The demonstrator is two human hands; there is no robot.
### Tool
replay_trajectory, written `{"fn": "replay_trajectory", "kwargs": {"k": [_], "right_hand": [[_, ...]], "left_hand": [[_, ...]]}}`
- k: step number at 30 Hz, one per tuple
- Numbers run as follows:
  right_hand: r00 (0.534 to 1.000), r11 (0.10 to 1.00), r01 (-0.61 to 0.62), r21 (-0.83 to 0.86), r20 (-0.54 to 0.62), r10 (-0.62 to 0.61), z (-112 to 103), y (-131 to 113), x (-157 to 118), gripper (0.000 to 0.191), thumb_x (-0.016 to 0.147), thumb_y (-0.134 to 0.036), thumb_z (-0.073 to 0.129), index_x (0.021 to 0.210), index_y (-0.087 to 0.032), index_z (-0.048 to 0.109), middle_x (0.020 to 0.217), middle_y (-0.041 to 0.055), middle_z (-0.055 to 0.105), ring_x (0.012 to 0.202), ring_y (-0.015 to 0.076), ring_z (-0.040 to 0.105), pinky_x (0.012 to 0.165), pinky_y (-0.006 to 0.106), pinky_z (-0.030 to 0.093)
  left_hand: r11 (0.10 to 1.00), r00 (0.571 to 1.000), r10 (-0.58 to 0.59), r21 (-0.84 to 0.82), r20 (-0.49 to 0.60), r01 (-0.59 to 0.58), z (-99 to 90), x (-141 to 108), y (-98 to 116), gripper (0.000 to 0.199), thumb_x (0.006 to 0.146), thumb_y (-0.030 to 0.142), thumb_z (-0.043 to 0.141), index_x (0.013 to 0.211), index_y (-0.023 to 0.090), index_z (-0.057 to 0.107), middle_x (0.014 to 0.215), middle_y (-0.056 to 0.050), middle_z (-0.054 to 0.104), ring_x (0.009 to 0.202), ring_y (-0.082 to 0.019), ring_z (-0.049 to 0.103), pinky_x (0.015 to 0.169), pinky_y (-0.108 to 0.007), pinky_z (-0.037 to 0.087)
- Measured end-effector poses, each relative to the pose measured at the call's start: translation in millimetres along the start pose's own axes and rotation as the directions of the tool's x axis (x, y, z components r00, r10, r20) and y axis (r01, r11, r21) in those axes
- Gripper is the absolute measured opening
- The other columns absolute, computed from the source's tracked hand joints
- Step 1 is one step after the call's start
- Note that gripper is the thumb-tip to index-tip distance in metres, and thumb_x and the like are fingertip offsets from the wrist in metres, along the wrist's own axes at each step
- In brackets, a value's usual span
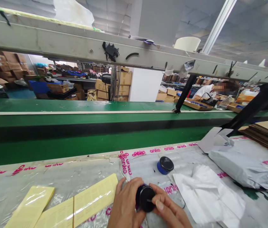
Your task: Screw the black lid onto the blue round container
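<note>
- Left hand [126, 204] and right hand [169, 210] meet at the near edge of the table [255, 212], both clamped on a black disc [145, 198].
- Left fingers curl round the disc's left side; the right thumb [159, 204] presses on its face, the other right fingers tucked under, hidden.
- Disc is tilted up, flat face toward the wearer; a thin line shows on its face.
- A second disc [164, 165], blue with a black top, lies on the table just beyond the hands, apart from them.
- Table is covered in clear film [17, 183] with pink "anko" tape [148, 151] along the far edge and down the middle.
- Yellow sheets [86, 199] lie flat to the left of the hands, the nearest one just beside the left hand.
- White crumpled paper [210, 196] to the right of the hands; grey bag [240, 167] further right.
- Brown cardboard stack [267, 133] at far right.
- Green conveyor [76, 126] runs across behind the table.
- Grey beam [76, 47] overhead with black clips.
- A person in white [205, 91] sits at a far bench, right; boxes [121, 85] stacked beyond.
</note>
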State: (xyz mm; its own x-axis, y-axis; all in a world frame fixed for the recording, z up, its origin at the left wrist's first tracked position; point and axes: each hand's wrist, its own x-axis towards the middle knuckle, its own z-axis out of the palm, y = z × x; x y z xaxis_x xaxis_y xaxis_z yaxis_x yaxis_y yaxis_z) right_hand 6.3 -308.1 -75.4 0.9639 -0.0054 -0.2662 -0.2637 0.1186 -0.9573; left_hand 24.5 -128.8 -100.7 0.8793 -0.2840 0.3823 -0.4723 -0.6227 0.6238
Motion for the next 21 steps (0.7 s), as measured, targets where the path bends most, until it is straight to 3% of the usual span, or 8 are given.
{"fn": "replay_trajectory", "kwargs": {"k": [16, 21], "right_hand": [[1.000, 0.998, 0.031, -0.050, 0.001, -0.031, 4, -12, -4, 0.053, 0.068, -0.072, 0.078, 0.075, -0.020, 0.074, 0.133, 0.0121, 0.063, 0.133, 0.0362, 0.049, 0.113, 0.037, 0.037], [0.999, 0.998, 0.032, -0.056, 0.010, -0.031, 5, -15, -5, 0.052, 0.068, -0.072, 0.078, 0.075, -0.021, 0.074, 0.131, 0.0122, 0.065, 0.134, 0.0375, 0.048, 0.112, 0.039, 0.038]], "left_hand": [[0.999, 1.000, -0.005, -0.036, 0.007, 0.005, 0.7, 0, 2, 0.071, 0.067, 0.003, 0.060, 0.133, 0.026, 0.045, 0.136, -0.008, 0.061, 0.126, -0.029, 0.058, 0.118, -0.062, 0.027], [0.999, 0.999, -0.024, -0.031, 0.044, 0.026, -2.3, 1, 4, 0.065, 0.070, 0.005, 0.061, 0.131, 0.025, 0.048, 0.135, -0.009, 0.061, 0.126, -0.031, 0.058, 0.116, -0.062, 0.030]]}}
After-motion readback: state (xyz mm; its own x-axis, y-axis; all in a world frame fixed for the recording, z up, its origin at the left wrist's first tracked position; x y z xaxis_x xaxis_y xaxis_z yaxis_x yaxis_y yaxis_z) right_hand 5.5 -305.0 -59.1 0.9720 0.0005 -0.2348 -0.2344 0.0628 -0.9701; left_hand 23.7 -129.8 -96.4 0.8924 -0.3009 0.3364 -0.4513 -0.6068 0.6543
